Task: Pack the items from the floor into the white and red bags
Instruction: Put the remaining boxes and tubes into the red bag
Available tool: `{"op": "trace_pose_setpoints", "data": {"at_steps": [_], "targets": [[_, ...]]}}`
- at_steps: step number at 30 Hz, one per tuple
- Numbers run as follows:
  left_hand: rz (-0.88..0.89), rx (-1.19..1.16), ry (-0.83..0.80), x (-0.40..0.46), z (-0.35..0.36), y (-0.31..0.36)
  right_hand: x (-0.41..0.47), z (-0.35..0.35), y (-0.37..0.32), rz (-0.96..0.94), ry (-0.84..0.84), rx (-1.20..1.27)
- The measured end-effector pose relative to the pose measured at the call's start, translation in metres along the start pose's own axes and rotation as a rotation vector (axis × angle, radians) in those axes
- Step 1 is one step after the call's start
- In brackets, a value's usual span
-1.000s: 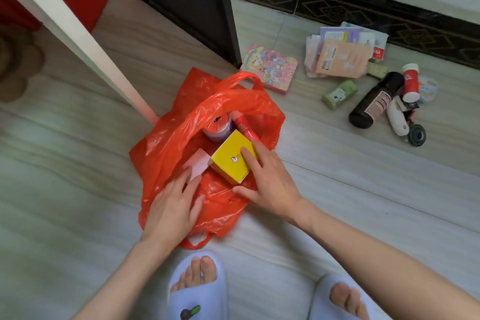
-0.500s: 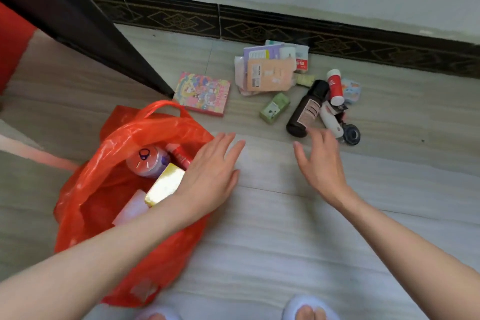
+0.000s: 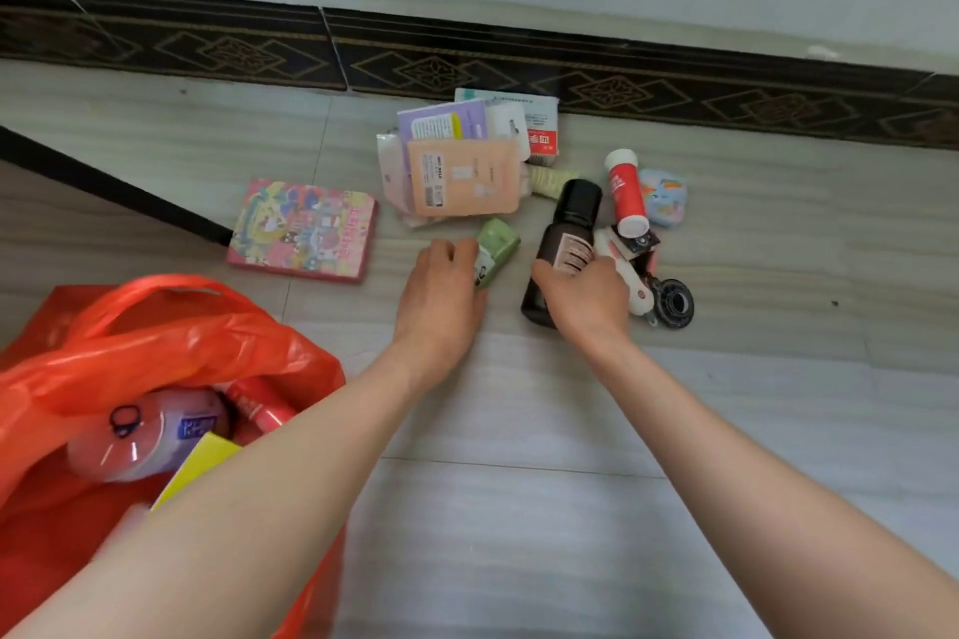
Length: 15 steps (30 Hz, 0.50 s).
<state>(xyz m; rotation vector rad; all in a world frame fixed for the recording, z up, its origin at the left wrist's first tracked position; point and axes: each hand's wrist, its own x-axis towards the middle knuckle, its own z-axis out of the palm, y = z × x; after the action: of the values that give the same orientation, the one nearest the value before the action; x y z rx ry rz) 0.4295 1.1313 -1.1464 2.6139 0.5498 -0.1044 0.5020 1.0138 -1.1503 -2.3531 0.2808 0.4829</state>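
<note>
The red plastic bag (image 3: 171,343) lies open at the lower left, holding a pale round jar (image 3: 145,433), a red tube (image 3: 259,405) and a yellow box (image 3: 200,470). My left hand (image 3: 441,296) curls its fingers round a small green box (image 3: 495,249) on the floor. My right hand (image 3: 586,296) grips the lower part of a black bottle (image 3: 568,223) that lies flat. Beside them rest a colourful pink box (image 3: 306,228), a pile of sachets (image 3: 462,161), a red-and-white tube (image 3: 625,189) and a white device (image 3: 630,275). No white bag is in view.
A dark patterned skirting board (image 3: 467,68) runs along the wall behind the items. A black door edge (image 3: 104,187) slants in from the left. A pale blue pouch (image 3: 664,197) and a black round cap (image 3: 672,304) lie at the right of the pile.
Both hands left the red bag and reached forward to the pile. The left hand now holds the green box and the right hand has closed on the black bottle. The view tilted up.
</note>
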Motion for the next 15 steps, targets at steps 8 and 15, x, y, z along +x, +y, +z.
{"op": "trace_pose_setpoints", "data": {"at_steps": [8, 15], "targets": [[0.148, -0.108, 0.110, -0.101, -0.050, -0.036, -0.091, -0.013, 0.018, -0.226, -0.081, 0.059], [0.109, 0.126, 0.150, -0.240, -0.126, -0.091, -0.199, -0.010, 0.001, -0.418, -0.361, -0.057]]}}
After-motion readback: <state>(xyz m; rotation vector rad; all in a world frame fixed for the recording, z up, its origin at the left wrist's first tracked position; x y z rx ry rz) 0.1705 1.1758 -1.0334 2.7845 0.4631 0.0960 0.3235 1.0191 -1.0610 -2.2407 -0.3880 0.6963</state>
